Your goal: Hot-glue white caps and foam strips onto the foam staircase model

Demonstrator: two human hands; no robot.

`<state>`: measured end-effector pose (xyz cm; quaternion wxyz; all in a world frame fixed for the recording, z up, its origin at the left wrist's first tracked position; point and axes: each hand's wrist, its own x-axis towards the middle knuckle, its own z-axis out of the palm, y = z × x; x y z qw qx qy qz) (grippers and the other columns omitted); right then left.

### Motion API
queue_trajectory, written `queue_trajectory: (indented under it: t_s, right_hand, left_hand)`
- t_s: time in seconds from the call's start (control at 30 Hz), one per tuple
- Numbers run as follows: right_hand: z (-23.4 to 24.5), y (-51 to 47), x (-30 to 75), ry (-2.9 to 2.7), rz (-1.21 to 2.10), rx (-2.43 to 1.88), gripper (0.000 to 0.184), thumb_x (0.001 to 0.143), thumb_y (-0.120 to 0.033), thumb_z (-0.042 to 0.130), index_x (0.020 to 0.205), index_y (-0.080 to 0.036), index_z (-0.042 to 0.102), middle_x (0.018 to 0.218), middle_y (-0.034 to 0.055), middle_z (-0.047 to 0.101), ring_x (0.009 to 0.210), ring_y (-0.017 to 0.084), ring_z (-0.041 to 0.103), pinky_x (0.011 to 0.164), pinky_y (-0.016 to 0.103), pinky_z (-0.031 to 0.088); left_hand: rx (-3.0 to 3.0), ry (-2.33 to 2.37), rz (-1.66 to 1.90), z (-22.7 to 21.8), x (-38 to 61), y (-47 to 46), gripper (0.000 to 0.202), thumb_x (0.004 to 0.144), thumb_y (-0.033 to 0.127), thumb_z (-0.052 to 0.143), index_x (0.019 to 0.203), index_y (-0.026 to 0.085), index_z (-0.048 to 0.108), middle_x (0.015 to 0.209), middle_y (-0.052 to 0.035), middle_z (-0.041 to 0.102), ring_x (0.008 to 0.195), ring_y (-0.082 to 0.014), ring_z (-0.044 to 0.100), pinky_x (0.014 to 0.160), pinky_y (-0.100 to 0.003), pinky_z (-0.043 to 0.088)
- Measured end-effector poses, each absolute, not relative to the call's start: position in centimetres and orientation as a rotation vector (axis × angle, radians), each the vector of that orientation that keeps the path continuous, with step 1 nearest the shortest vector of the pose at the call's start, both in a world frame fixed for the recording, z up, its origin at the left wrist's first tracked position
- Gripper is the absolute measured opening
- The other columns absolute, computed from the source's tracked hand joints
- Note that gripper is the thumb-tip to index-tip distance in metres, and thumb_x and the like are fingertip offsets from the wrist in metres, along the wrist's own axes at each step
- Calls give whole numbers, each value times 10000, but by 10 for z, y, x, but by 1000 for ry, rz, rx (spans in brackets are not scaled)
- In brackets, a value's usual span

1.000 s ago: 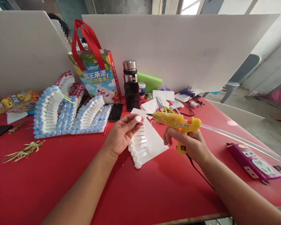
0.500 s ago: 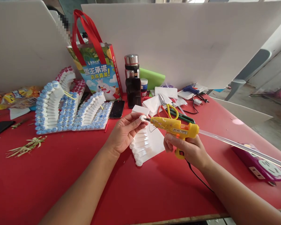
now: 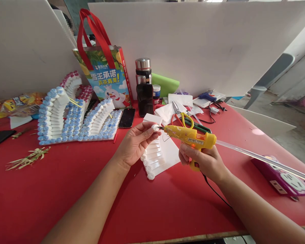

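Observation:
My left hand [image 3: 134, 144] pinches a small white cap [image 3: 155, 128] between thumb and fingers above the red table [image 3: 66, 196]. My right hand [image 3: 205, 161] grips a yellow hot glue gun [image 3: 191, 137] by its handle, a clear glue stick [image 3: 259, 157] trailing from its back. The gun's nozzle touches the cap. Just under both hands lies a white foam piece [image 3: 159, 156] with a row of white tubes along its left edge.
A finished blue-and-white tube model [image 3: 73, 120] stands at the left, a red-handled bag [image 3: 104, 73] behind it. A phone [image 3: 126, 118], a dark bottle [image 3: 144, 91], scissors [image 3: 183, 117], paper scraps and a purple power strip [image 3: 282, 179] lie around. White boards wall the back.
The glue gun's nozzle came left to meet the cap in my left hand. Over the last half second both hands have barely moved.

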<state>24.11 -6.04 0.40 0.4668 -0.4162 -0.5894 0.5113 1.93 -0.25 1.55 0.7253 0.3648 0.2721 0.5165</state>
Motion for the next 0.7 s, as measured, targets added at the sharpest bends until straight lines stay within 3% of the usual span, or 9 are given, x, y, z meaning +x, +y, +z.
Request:
queue_trajectory:
  t_s: [0.5,0.7]
  right_hand:
    - [3,-61,242,-1414,1227,-1047,378,908,-462,686,641,-208,606,572,11,547,532,164,551,460,322,419]
    - [4,-61,241,-1412,1230,-1044,365,917,-442,686,642,-218,602,568,10,557,522,161,534,476,334,419]
  left_hand:
    - [777,607,1107,15,22,-4,169,782,99,812,942,141,777,941,-55,794,903,-150,767,903,-195,596]
    - [850,650,1142,17,22,-5,201,760,153,848,946,148,773,943,-59,788,896,-169,767,926,-247,591]
